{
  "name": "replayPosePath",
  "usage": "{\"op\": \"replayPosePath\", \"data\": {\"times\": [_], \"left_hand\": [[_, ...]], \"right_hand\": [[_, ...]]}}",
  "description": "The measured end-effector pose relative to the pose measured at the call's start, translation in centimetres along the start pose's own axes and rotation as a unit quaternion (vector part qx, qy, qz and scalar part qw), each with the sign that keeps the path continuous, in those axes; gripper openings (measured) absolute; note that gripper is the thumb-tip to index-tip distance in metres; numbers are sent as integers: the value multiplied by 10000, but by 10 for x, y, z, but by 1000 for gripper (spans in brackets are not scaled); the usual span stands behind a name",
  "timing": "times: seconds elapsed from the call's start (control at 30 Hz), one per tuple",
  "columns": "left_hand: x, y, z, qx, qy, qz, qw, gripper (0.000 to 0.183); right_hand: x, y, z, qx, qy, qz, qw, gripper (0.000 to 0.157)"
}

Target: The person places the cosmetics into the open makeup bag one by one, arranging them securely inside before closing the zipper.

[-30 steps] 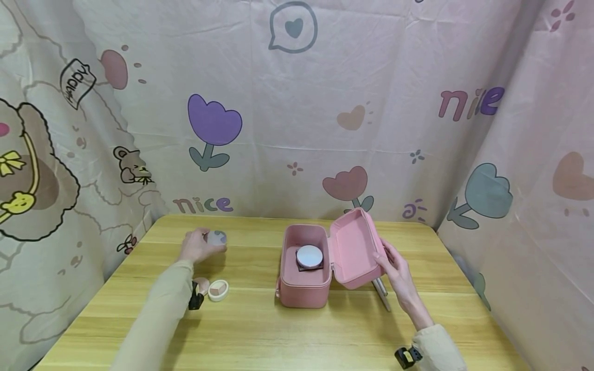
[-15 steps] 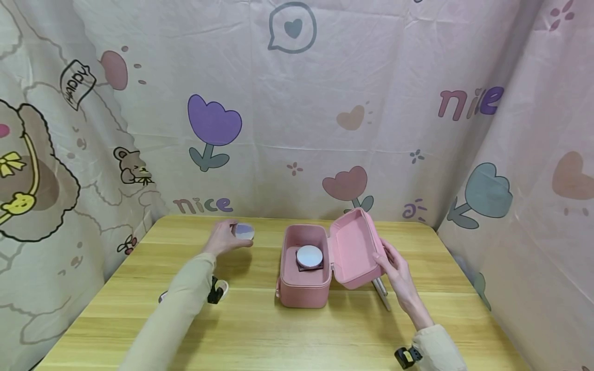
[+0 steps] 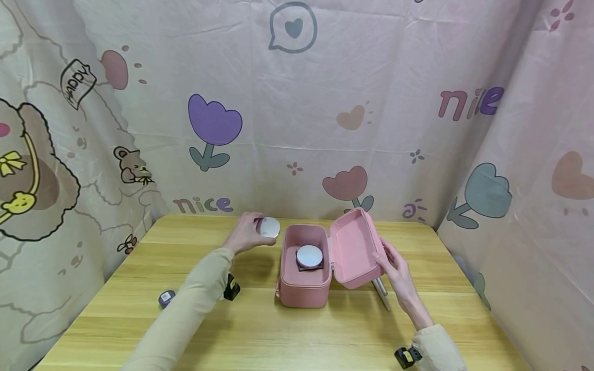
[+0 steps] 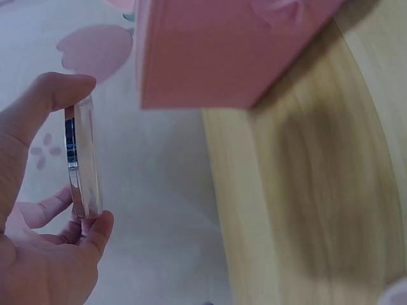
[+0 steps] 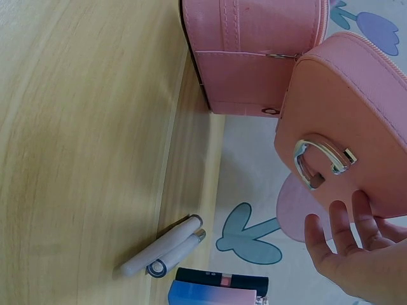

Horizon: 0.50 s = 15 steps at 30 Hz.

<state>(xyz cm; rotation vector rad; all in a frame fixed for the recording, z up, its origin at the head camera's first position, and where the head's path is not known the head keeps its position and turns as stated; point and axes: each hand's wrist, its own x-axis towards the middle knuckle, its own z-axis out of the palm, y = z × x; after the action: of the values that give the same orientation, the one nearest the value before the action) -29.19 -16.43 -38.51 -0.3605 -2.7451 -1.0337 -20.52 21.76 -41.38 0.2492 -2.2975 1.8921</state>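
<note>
Thumb and fingers of my left hand (image 3: 246,233) pinch a round compact (image 3: 267,227) by its edge, just left of the pink cosmetic case (image 3: 303,296). Edge-on in the left wrist view, the compact (image 4: 88,159) shows a clear layer and a shiny catch. My right hand (image 3: 396,275) grips the case's lid (image 3: 355,250) at its right edge, with the lid swung out to the right. In the right wrist view, its fingers lie against the lid's outside, near the handle (image 5: 324,159). Inside the case, a white round compact (image 3: 309,256) lies over a dark square item (image 3: 310,269).
Two slim pale tubes (image 5: 168,248) lie on the table behind the lid, near a black tube (image 5: 222,279) and a blue-pink box (image 5: 210,295). A small dark round item (image 3: 166,298) sits left of my left sleeve. A patterned curtain (image 3: 297,129) hangs behind the table.
My left hand has carried the compact rightward from the table's left side to beside the case. Its sleeve now covers the round items at front left. The right hand and lid stay still.
</note>
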Motion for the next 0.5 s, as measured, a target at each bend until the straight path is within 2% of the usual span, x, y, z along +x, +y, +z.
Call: {"op": "replayPosePath", "data": {"times": [0.5], "left_hand": [[6, 41, 14, -141, -282, 252, 9992, 82]], "right_hand": [[1, 0, 0, -56, 6, 6, 10000, 58]]}}
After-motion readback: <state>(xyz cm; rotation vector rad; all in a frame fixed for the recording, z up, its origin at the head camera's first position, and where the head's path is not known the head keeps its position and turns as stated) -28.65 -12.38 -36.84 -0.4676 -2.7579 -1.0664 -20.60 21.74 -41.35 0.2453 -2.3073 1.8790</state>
